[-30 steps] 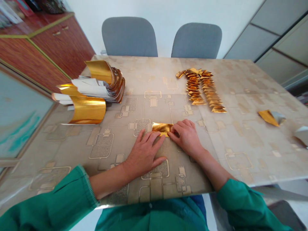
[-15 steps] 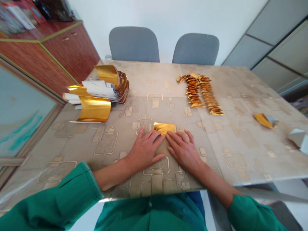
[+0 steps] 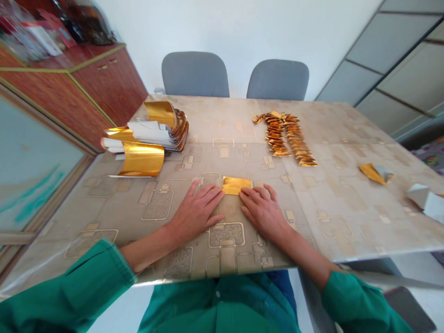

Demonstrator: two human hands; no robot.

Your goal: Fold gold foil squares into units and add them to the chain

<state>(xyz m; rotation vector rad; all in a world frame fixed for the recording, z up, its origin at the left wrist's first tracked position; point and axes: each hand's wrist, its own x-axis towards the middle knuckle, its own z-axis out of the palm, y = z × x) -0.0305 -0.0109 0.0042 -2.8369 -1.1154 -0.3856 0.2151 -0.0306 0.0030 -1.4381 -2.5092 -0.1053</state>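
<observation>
A small rectangle of gold foil paper (image 3: 236,185), apparently folded, lies flat on the table in front of me. My left hand (image 3: 196,208) rests with fingers outstretched, its fingertips at the paper's left edge. On the other side, my right hand (image 3: 265,210) lies flat with its fingers stretched, the tips pressing the paper's lower right edge. Neither hand grasps anything.
A stack of gold-and-white paper sheets (image 3: 156,132) stands at the back left, with a curled gold sheet (image 3: 143,158) before it. Two rows of folded gold pieces (image 3: 289,138) lie back right. A gold-and-silver scrap (image 3: 374,173) and white paper (image 3: 425,199) lie far right.
My left hand has slid left along the gold paper to its left edge, uncovering more of it. My right hand has stayed nearly in place. The camera view has shifted slightly.
</observation>
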